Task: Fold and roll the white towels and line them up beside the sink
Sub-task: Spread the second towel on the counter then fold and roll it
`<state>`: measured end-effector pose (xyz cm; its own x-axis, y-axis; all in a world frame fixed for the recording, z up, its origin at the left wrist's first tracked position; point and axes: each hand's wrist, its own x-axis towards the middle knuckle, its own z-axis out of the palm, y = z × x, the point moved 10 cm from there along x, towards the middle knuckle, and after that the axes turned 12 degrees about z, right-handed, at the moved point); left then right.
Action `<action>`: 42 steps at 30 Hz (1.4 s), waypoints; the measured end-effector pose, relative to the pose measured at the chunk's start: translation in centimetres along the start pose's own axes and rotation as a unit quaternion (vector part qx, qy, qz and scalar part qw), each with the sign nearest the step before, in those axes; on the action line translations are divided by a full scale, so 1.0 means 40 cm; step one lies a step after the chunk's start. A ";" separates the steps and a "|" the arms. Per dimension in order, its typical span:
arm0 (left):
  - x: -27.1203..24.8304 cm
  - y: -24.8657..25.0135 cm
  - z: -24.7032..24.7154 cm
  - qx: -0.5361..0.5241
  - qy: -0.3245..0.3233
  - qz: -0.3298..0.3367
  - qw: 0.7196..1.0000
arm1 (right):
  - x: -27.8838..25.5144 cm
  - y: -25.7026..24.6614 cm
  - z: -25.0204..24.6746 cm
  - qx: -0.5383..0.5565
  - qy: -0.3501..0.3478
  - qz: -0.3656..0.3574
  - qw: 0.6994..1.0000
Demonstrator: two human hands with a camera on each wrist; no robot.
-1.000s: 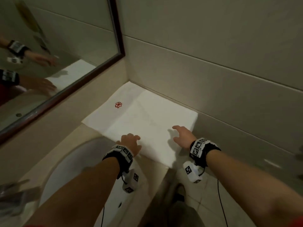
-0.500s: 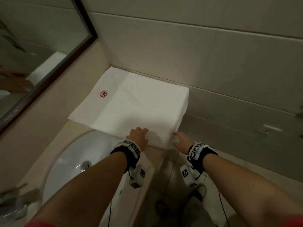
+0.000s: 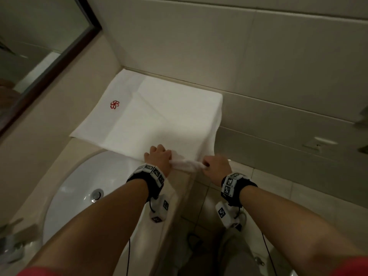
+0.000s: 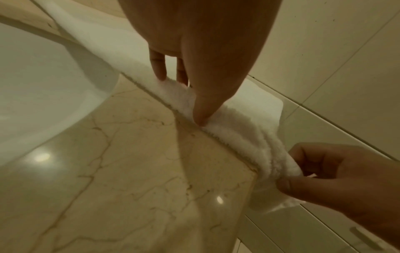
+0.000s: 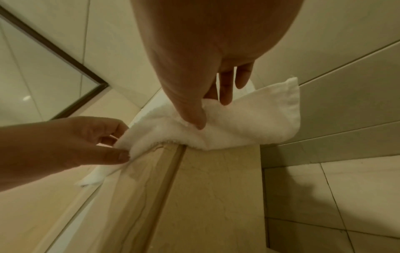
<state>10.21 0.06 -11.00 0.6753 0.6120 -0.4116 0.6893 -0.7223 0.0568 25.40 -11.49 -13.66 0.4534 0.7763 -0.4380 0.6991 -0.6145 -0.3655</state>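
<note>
A folded white towel (image 3: 159, 116) with a red flower emblem (image 3: 115, 104) lies flat on the beige marble counter (image 3: 83, 148), right of the white sink (image 3: 75, 186), its far corner against the tiled wall. My left hand (image 3: 159, 156) pinches the towel's near edge (image 4: 194, 109) at the counter's front. My right hand (image 3: 215, 166) pinches the same edge at its near right corner (image 5: 216, 126), which hangs past the counter's end. The edge between the hands is bunched into a small ridge (image 3: 187, 164).
A dark-framed mirror (image 3: 39, 56) hangs on the left wall above the counter. A chrome tap (image 3: 10, 244) sits at the lower left by the sink. Tiled floor (image 3: 278, 196) lies right of the counter's end, with my shoe (image 3: 239, 220) below.
Both hands slid back from the towel's flat top to its near edge and took hold of it, bunching it up. The head view tilted further down.
</note>
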 end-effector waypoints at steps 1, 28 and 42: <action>-0.004 0.006 -0.002 0.011 0.001 0.011 1.000 | -0.008 -0.002 0.000 -0.015 -0.003 -0.009 1.000; -0.104 -0.113 0.104 -0.099 -0.070 -0.033 0.992 | -0.062 -0.013 0.074 0.003 -0.146 -0.014 0.989; -0.071 -0.115 -0.040 -0.137 0.017 -0.023 0.990 | -0.062 -0.005 -0.076 0.077 -0.080 0.011 0.994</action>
<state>5.57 2.16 -8.65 0.6461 0.6567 -0.3891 0.7622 -0.5816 0.2842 25.82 -12.86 -10.01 0.3649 0.7380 -0.5676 0.5913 -0.6546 -0.4710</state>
